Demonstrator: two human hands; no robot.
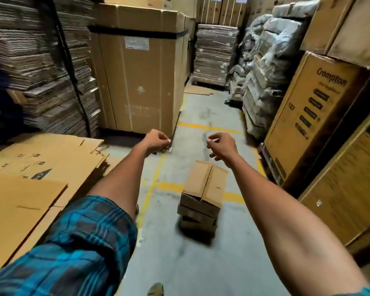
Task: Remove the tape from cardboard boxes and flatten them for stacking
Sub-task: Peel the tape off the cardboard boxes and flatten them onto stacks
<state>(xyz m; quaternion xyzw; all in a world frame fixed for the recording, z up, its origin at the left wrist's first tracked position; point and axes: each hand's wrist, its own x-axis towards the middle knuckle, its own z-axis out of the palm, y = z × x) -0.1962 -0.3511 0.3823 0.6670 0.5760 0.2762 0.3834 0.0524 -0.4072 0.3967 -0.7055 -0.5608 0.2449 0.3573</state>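
Both my arms reach forward over the warehouse floor. My left hand [157, 142] has curled fingers and pinches a small pale scrap, apparently tape [169, 148], with dark print on it. My right hand [222, 145] pinches a tiny white bit between thumb and forefinger; whether a clear strip joins the two hands I cannot tell. Below and between the hands, a short stack of small brown cardboard boxes [203, 193] stands on the floor, and the top box has closed flaps. Neither hand touches the stack.
Flattened cardboard sheets [41, 165] lie in a pile at the left. A tall strapped carton [137, 71] stands ahead on the left, with stacks of flat cardboard [36, 60] beside it. Printed cartons [308, 116] and plastic-wrapped bundles [265, 77] line the right. The grey floor [201, 263] carries yellow lines.
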